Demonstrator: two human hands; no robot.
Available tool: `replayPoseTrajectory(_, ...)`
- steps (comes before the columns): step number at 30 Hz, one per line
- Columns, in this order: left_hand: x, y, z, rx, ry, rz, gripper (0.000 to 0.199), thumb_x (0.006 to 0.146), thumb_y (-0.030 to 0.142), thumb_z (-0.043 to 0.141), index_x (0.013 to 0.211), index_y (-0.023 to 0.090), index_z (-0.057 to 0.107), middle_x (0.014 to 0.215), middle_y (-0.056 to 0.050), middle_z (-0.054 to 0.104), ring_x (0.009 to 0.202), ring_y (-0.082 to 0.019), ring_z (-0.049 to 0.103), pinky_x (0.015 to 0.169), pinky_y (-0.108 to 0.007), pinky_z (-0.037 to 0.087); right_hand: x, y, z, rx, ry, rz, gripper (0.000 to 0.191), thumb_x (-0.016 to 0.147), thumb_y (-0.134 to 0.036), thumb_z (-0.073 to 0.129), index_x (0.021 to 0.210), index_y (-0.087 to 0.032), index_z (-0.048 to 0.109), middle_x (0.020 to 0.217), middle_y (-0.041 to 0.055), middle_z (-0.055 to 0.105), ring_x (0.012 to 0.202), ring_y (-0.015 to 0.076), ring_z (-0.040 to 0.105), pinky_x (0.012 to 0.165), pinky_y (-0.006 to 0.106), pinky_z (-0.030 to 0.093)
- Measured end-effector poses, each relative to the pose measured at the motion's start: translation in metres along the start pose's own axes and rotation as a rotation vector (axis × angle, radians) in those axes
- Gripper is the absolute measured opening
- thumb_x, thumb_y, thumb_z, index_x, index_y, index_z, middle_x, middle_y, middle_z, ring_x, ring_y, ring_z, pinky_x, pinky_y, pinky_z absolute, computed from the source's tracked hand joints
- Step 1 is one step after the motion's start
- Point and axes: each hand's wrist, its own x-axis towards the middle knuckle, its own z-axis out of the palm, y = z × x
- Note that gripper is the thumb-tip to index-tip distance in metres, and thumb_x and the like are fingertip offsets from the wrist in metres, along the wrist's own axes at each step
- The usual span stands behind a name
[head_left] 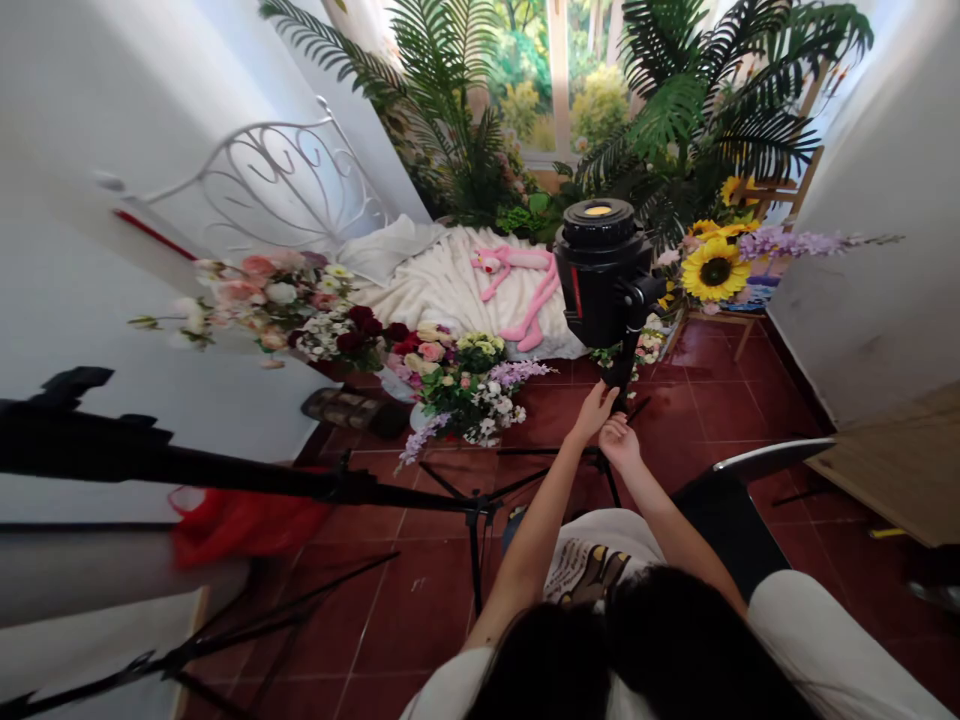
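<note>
A black studio light (600, 275) stands upright in front of me on a black stand. My left hand (596, 410) is at the stand's pole just below the light, its fingers wrapped against the pole. Close beside it, slightly lower and to the right, my right hand (619, 438) has its fingers curled at the same pole. What the right fingers pinch is too small to make out. The stand's legs spread on the floor below my hands.
Flower bouquets (461, 385) stand before a bed with a white blanket (427, 275) and a pink plush toy (525, 262). Another black stand (262, 480) crosses the left. A black chair (739, 530) is at right, near sunflowers (715, 268). Palms flank the window.
</note>
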Motion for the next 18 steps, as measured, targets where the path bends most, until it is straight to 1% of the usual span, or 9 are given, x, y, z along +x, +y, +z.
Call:
replayPoseTrajectory(2,-0.014,-0.003,-0.015,-0.015,0.062,0.015,0.039,0.09,0.045,0.049,0.117,0.019,0.057,0.116,-0.011,0.064,0.108,-0.018,0.061,0.093,-0.033,0.046,0.003,0.009,-0.003,-0.038,-0.019,0.081,0.023,0.079,-0.001,0.042,0.07,-0.022,0.043,0.051,-0.0077,0.037,0.038,0.0069,0.034,0.039,0.015,0.034)
replayPoseTrajectory(3,-0.022,-0.006,-0.025,-0.015,0.114,0.009,0.039,0.09,0.046,0.047,0.117,0.019,0.057,0.114,-0.011,0.065,0.106,-0.018,0.061,0.092,-0.032,0.047,0.004,0.015,-0.003,-0.033,-0.023,0.132,0.022,0.08,-0.002,0.042,0.07,-0.022,0.044,0.051,-0.0076,0.038,0.039,0.007,0.035,0.04,0.015,0.034)
replayPoseTrajectory(5,-0.041,-0.013,-0.052,0.003,0.259,-0.019,0.04,0.09,0.048,0.045,0.114,0.018,0.057,0.108,-0.01,0.066,0.098,-0.017,0.064,0.088,-0.032,0.049,0.009,0.03,0.0,-0.006,-0.006,0.243,0.021,0.081,-0.004,0.041,0.071,-0.022,0.044,0.051,-0.0071,0.04,0.04,0.0074,0.037,0.04,0.016,0.035)
replayPoseTrajectory(8,-0.073,-0.024,-0.103,0.05,0.533,-0.05,0.042,0.089,0.053,0.044,0.107,0.017,0.058,0.1,-0.01,0.066,0.086,-0.015,0.064,0.084,-0.031,0.05,0.02,0.057,0.016,-0.043,0.009,0.397,0.019,0.083,-0.008,0.041,0.071,-0.022,0.045,0.053,-0.0064,0.042,0.042,0.0073,0.039,0.041,0.016,0.036)
replayPoseTrajectory(10,-0.096,-0.026,-0.142,0.09,0.724,-0.058,0.043,0.088,0.055,0.044,0.103,0.017,0.059,0.098,-0.009,0.066,0.081,-0.015,0.064,0.081,-0.031,0.05,0.028,0.078,0.031,-0.144,-0.03,0.489,0.017,0.084,-0.011,0.043,0.07,-0.022,0.044,0.053,-0.0065,0.041,0.042,0.0072,0.039,0.041,0.016,0.035)
replayPoseTrajectory(13,-0.136,-0.017,-0.197,0.159,0.991,-0.07,0.041,0.088,0.054,0.044,0.098,0.018,0.06,0.092,-0.008,0.066,0.078,-0.015,0.063,0.081,-0.032,0.049,0.039,0.117,0.059,-0.395,-0.12,0.647,0.017,0.085,-0.02,0.046,0.068,-0.021,0.044,0.051,-0.0066,0.04,0.042,0.0075,0.038,0.04,0.016,0.032)
replayPoseTrajectory(15,-0.163,-0.005,-0.226,0.21,1.143,-0.071,0.038,0.088,0.053,0.045,0.096,0.018,0.06,0.09,-0.006,0.066,0.08,-0.016,0.062,0.083,-0.031,0.048,0.045,0.147,0.078,-0.663,-0.225,0.75,0.019,0.086,-0.028,0.049,0.069,-0.021,0.047,0.051,-0.0058,0.045,0.042,0.0071,0.04,0.04,0.016,0.032)
replayPoseTrajectory(16,-0.175,0.003,-0.237,0.236,1.212,-0.072,0.037,0.088,0.052,0.046,0.094,0.019,0.061,0.089,-0.006,0.066,0.082,-0.016,0.062,0.084,-0.031,0.048,0.047,0.164,0.088,-0.82,-0.308,0.781,0.02,0.086,-0.032,0.051,0.07,-0.02,0.049,0.053,-0.0047,0.049,0.043,0.0069,0.042,0.04,0.016,0.033)
replayPoseTrajectory(18,-0.195,0.018,-0.253,0.284,1.344,-0.083,0.034,0.086,0.052,0.05,0.088,0.019,0.06,0.086,-0.005,0.066,0.082,-0.016,0.061,0.083,-0.031,0.048,0.053,0.2,0.109,-1.136,-0.54,0.798,0.023,0.086,-0.037,0.054,0.073,-0.018,0.054,0.058,-0.0015,0.057,0.045,0.007,0.047,0.042,0.017,0.034)
